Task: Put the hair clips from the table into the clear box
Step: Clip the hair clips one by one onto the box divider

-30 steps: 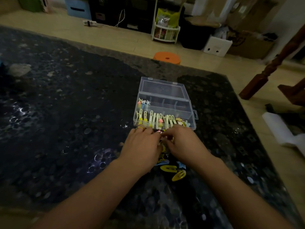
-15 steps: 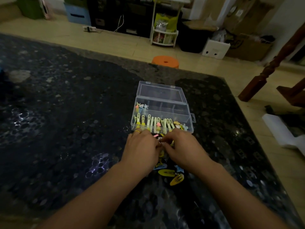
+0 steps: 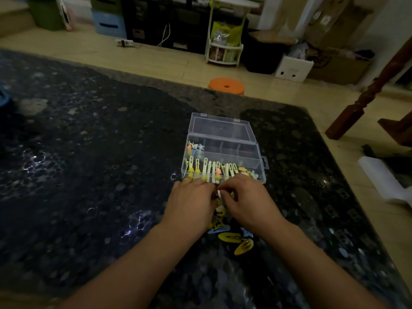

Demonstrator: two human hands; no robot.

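Note:
The clear box [image 3: 252, 157] stands open on the dark table [image 3: 89, 175], its lid tipped back. A row of yellow and cream hair clips [image 3: 214, 169] fills its near compartment, and a few small clips lie in the far-left one. Just in front of the box, my left hand [image 3: 191, 204] and my right hand [image 3: 245, 201] meet with fingertips pinched together on a small clip [image 3: 219, 194] that is mostly hidden. Under and behind my wrists lies a loose pile of clips [image 3: 231, 238], yellow and blue.
The table's far edge and right edge are close to the box. Beyond it on the floor are an orange stool [image 3: 226, 85], a white rack [image 3: 224, 52], boxes and a wooden post [image 3: 365, 97]. A white object [image 3: 383, 181] lies at the right.
Both hands stay together in front of the box, fingers working on a small clip. The view has tilted slightly, so the box sits a little lower in frame.

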